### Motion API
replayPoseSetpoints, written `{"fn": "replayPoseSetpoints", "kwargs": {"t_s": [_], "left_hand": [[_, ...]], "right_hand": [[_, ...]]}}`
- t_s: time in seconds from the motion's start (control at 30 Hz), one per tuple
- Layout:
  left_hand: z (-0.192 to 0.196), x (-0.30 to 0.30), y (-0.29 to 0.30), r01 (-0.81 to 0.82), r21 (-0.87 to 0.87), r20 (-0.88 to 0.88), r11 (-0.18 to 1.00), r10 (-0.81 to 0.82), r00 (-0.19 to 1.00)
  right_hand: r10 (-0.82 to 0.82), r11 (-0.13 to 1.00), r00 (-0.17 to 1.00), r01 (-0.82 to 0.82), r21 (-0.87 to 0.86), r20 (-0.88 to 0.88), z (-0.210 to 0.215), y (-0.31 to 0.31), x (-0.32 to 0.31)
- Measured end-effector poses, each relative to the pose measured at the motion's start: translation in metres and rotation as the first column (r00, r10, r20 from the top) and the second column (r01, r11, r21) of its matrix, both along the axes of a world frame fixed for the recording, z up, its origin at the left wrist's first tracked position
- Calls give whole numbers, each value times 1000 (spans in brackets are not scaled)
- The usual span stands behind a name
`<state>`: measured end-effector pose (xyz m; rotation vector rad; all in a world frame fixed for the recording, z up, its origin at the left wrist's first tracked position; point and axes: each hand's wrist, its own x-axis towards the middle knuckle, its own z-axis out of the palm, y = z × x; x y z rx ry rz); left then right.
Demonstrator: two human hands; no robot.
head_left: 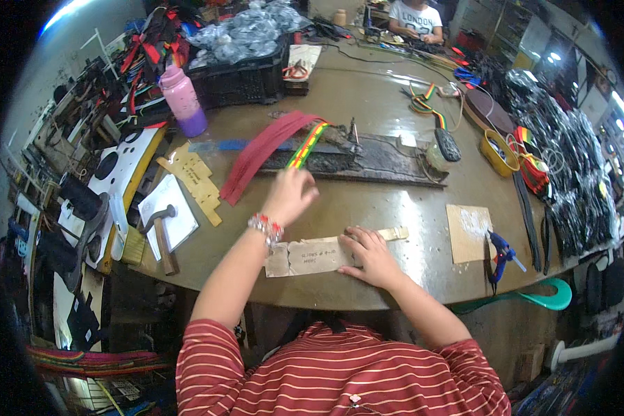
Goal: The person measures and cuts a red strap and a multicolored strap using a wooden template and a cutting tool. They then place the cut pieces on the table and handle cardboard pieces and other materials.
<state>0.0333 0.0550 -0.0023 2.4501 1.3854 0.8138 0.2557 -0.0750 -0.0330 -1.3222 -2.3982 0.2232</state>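
Workshop counter [367,208], brown and cluttered. Right hand [371,255] lies flat, fingers spread, pressing a cardboard strip [315,256] at the near edge. Beyond the strip, left hand [289,196] reaches a striped ribbon [306,145]; its finger closure cannot be told. Red strap [260,154] lies beside the ribbon.

Both forearms enter from the lower edge, out of red-and-white striped sleeves. The left arm extends toward 12 o'clock, wrist ringed by a beaded bracelet; the left hand [289,196] is raised, back of the hand to the camera, fingers curled forward toward 1 o'clock. The right arm angles toward 10 o'clock; the right hand [371,255] lies palm down, flat, its fingers spread and pointing toward 9 o'clock.
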Motion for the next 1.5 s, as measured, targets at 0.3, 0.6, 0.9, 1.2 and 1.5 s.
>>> {"fn": "replayPoseSetpoints", "kwargs": {"t_s": [0.3, 0.6, 0.9, 1.2, 1.5], "left_hand": [[32, -23, 127, -425, -66, -241, 903, 399, 885], [22, -8, 132, -362, 255, -191, 897, 414, 890], [105, -12, -27, 234, 585, -382, 776, 10, 924], [80, 25, -121, 517, 403, -373, 755, -380, 846], [60, 3, -111, 488, 314, -475, 815, -309, 824]], "right_hand": [[-8, 1000, 998, 6, -20, -64, -4, 0, 4], [14, 1000, 996, -15, -15, -86, -10, 1, 7], [45, 913, 974, 50, 406, -222, 117, 0, 22], [-59, 905, 994, 15, -425, -91, 138, -33, 6], [-11, 999, 982, 19, -37, 191, 138, -49, 64]]}}
